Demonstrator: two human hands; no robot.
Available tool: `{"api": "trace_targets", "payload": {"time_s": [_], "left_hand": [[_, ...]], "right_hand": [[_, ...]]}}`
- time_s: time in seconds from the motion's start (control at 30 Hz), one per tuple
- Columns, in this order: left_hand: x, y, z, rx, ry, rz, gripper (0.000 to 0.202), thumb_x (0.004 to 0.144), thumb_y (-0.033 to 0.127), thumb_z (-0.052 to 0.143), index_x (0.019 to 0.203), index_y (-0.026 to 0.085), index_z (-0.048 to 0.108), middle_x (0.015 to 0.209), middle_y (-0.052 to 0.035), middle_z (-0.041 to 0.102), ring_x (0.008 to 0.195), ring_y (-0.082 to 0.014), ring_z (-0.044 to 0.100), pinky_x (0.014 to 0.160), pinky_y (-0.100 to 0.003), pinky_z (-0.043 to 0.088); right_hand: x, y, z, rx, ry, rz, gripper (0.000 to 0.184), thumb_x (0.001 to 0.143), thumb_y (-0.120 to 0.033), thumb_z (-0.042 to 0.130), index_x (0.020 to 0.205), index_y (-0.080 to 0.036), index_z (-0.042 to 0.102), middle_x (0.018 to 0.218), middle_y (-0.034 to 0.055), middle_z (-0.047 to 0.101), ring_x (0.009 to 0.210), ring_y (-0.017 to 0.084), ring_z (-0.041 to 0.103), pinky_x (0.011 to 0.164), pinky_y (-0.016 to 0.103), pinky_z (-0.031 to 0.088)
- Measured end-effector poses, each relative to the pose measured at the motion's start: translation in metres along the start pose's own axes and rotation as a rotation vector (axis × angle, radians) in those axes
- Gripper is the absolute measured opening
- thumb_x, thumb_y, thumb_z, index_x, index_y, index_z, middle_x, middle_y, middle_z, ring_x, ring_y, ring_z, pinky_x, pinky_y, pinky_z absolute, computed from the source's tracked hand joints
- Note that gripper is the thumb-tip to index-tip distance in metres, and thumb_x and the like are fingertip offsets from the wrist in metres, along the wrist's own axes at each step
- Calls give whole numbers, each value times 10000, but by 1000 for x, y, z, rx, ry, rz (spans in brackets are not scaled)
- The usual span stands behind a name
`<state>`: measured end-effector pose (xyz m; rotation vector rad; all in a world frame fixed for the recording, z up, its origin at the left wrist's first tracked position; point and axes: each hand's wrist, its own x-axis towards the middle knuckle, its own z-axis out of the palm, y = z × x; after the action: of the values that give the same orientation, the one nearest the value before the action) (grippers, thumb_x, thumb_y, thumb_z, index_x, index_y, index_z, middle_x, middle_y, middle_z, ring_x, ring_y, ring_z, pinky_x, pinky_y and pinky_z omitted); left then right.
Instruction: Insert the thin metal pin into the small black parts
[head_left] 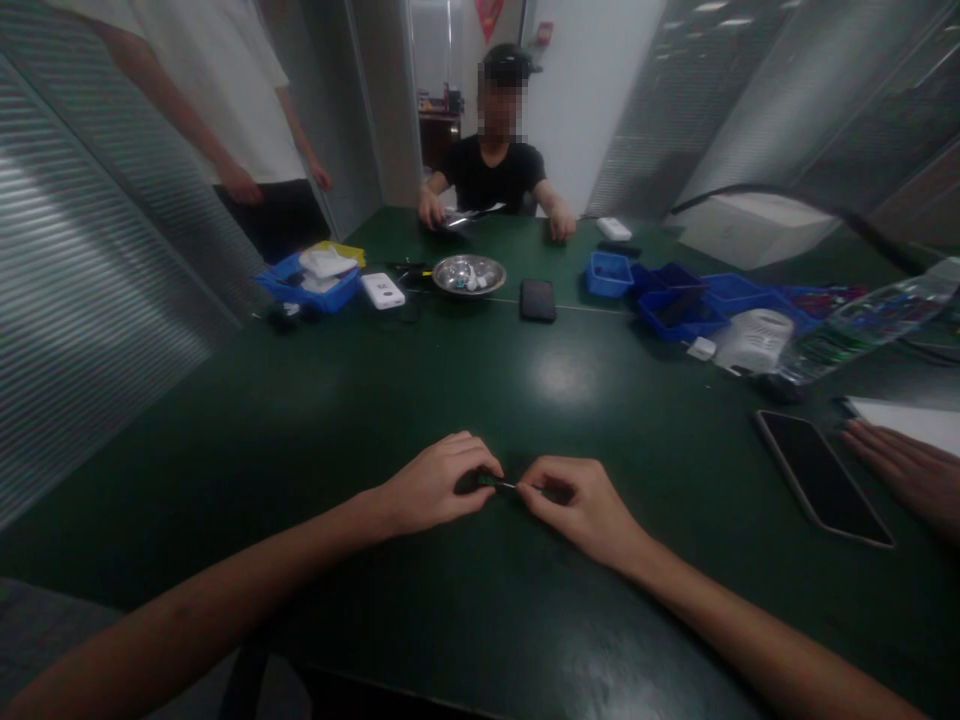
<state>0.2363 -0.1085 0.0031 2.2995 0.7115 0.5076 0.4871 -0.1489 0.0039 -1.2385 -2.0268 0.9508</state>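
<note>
Head view: a small thin part [508, 486] is held between both hands at the near centre of the bench [337, 380]; whether it touches the dark green top can't be told. The left hand [439, 485] is closed to a pinch, thumb & forefinger on the part's darker, thicker end, the other fingers curled in. The right hand [574, 500] is closed the same way on the paler, wire-like end. Fingertip grips are prob. used because the part is so slight, and both hands are kept low at the bench, likely for steadiness. What the part is can't be made out. At near right a dark phone [821, 477] is laid flat, screen up, w/ another person's hand [911, 470] spread just beside it. At far centre a metal bowl [469, 273] w/ small pale bits in it is set next to a black phone [538, 299]. Blue trays [679, 300] are grouped at far right, prob. to keep small pieces sorted, w/ a white device [754, 340] and a water bottle [870, 320] lying on its side near them. Another blue tray [307, 285] is set at far left, a white box [382, 290] beside it. A seated person [491, 175] is seen at the far end, both hands on the bench; a standing person [225, 90] is seen at far left.
</note>
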Motion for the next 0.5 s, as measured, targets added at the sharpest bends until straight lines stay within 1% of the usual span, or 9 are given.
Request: {"api": "trace_targets", "payload": {"time_s": [0.1, 0.3, 0.37, 0.5], "left_hand": [[0, 0, 0, -7, 4, 5, 190, 966, 202, 623, 1151, 201, 665, 1090, -74, 658, 1055, -219, 578, 935, -350, 444], [-2, -1, -2, 6, 0, 3, 199, 970, 215, 628, 1166, 201, 663, 1099, -74, 658, 1064, -222, 579, 948, -361, 442], [-1, 0, -2, 16, -6, 10, 189, 974, 221, 624, 1158, 198, 665, 1097, -78, 660, 1062, -225, 579, 944, -363, 445], [0, 0, -1, 36, -18, 24, 166, 978, 237, 625, 1129, 190, 674, 1064, -80, 667, 1028, -225, 581, 923, -362, 454]], "right_hand": [[3, 0, 0, -5, -15, 7, 175, 953, -252, 639, 837, -182, 749, 756, 3, 703, 671, 151, 625, 625, 262, 423], [6, -5, 1, -11, -32, 23, 176, 951, -244, 641, 822, -185, 745, 724, -13, 688, 642, 139, 611, 605, 254, 409], [7, -7, 5, -12, -30, 6, 176, 953, -239, 637, 825, -184, 744, 722, -12, 685, 638, 139, 608, 609, 256, 410], [6, -9, 13, -24, -14, -65, 173, 960, -255, 636, 842, -182, 740, 781, 9, 700, 698, 154, 626, 658, 268, 427]]}}
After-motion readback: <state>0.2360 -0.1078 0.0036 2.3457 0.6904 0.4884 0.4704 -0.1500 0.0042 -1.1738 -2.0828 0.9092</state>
